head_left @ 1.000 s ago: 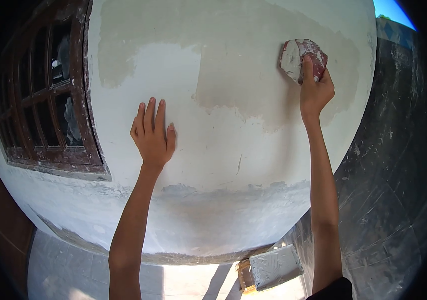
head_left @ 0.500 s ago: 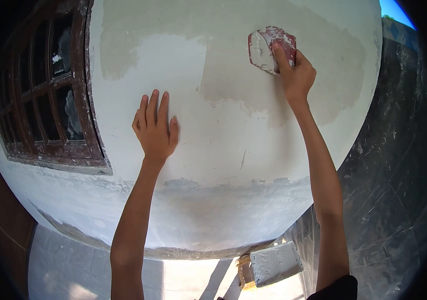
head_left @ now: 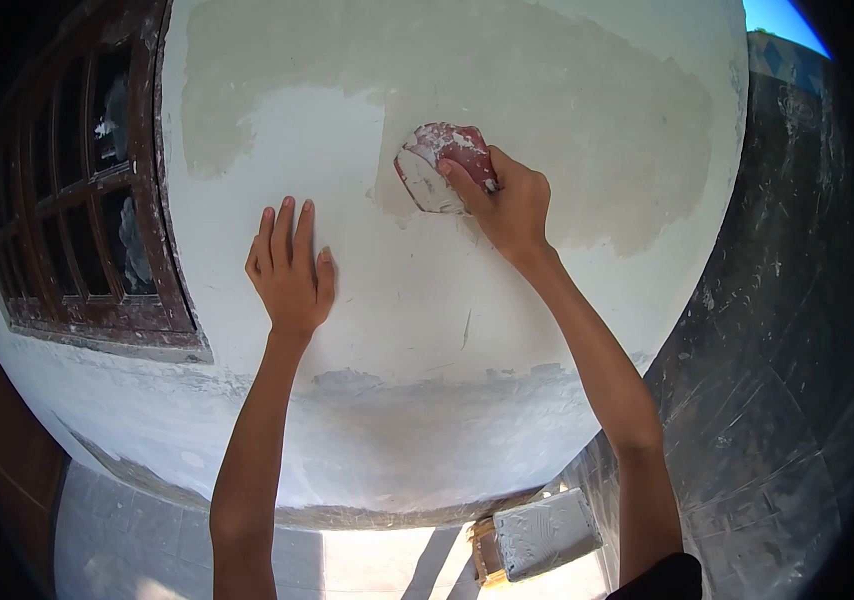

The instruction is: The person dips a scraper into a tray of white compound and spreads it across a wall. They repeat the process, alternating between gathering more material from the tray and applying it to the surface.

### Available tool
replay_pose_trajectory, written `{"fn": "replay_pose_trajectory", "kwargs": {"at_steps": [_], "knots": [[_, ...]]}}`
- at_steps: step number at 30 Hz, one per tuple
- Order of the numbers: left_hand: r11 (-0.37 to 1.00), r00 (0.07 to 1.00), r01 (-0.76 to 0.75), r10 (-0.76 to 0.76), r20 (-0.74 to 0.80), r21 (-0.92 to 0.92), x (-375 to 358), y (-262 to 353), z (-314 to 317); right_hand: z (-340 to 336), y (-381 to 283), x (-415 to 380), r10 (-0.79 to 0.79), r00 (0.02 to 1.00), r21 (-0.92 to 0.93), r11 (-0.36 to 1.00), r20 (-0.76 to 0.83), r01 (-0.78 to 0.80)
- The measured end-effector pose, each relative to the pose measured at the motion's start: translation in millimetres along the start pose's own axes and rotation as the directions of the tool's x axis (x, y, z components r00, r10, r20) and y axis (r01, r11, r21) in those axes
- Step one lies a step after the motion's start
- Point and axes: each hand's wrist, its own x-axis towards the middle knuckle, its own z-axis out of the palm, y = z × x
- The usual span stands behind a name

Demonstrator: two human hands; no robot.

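Note:
My right hand (head_left: 512, 205) grips a dark red putty spreader (head_left: 467, 150) smeared with white putty, its face held at the wall's upper middle. The thumb lies across the near side, while the other fingers are mostly hidden behind it. To the left, my left hand (head_left: 289, 268) rests on the white wall (head_left: 427, 300) with its fingers stretched upward and holds nothing. A greyish, damp-looking coat of putty (head_left: 587, 130) spreads over the upper wall around the spreader.
A brown wooden window frame (head_left: 172, 220) with dark panes borders the wall on the left. Below, a putty-covered tray (head_left: 547, 535) sits on a small wooden stand (head_left: 488, 555) on the tiled floor. A dark, scuffed surface (head_left: 767, 350) runs along the right.
My right hand has moved the spreader left and down across the wall, and the patch above the scratch now looks greyer. My left hand stays on the wall; the view has shifted slightly.

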Motion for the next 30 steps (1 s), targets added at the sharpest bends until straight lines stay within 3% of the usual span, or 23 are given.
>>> {"fn": "replay_pose_trajectory", "kwargs": {"at_steps": [2,6,9,10,12,14,16,17,18,19,21,22,26,30], "knots": [[1.0,1.0,-0.019,0.019,0.004,0.012,1.3,-0.9,0.2,-13.3,14.6,6.1,0.132,0.989,0.03,0.991,-0.062,-0.131],[1.0,1.0,-0.017,0.017,-0.011,0.007,1.2,-0.3,1.3,-59.5,57.0,22.0,0.162,0.922,-0.051,0.98,-0.352,-0.192],[1.0,1.0,-0.012,0.012,-0.006,0.012,0.8,0.2,0.3,-88.6,67.4,31.0,0.328,0.818,0.106,0.943,-0.472,-0.316],[1.0,1.0,-0.013,0.014,-0.005,0.02,0.6,0.4,0.3,-89.6,65.4,30.3,0.327,0.819,0.103,0.943,-0.471,-0.317],[1.0,1.0,-0.016,0.016,-0.019,0.013,-0.2,0.9,1.7,-83.5,53.5,27.9,0.253,0.77,0.214,0.965,-0.586,-0.153],[1.0,0.999,-0.026,0.026,-0.03,0.013,0.7,-1.0,2.1,-71.5,19.1,20.2,0.358,0.848,0.428,0.886,-0.39,-0.177],[0.999,0.999,-0.027,0.027,-0.022,0.027,0.6,-1.4,1.9,-48.8,-3.1,10.5,0.29,0.942,0.473,0.862,-0.17,-0.18],[0.999,0.999,-0.032,0.033,-0.016,0.024,0.3,-1.5,1.3,-30.8,-5.5,5.5,0.229,0.97,0.45,0.876,-0.078,-0.171],[1.0,0.999,-0.025,0.025,-0.022,0.017,0.5,-1.9,0.6,-14.0,-2.6,1.1,0.126,0.992,0.291,0.949,-0.008,-0.119],[1.0,0.999,-0.02,0.02,-0.031,0.011,1.8,-2.1,0.5,-3.9,-7.3,-2.2,-0.014,1.0,0.07,0.997,-0.021,0.016],[0.999,0.999,-0.035,0.036,-0.035,0.013,2.0,-1.4,0.1,7.5,-0.5,-4.1,-0.155,0.982,-0.112,0.983,-0.111,0.143],[0.999,0.999,-0.033,0.034,-0.04,0.016,0.7,-2.2,1.6,3.4,6.3,-2.0,-0.154,0.98,-0.111,0.984,-0.122,0.14],[1.0,0.999,-0.016,0.017,-0.049,0.025,1.3,-1.5,3.0,-44.9,46.7,15.5,0.178,0.967,-0.02,0.983,-0.184,-0.185],[0.999,0.999,-0.014,0.015,-0.05,0.033,1.3,0.4,1.6,-89.2,71.6,35.7,0.295,0.872,0.071,0.954,-0.391,-0.291]]}}
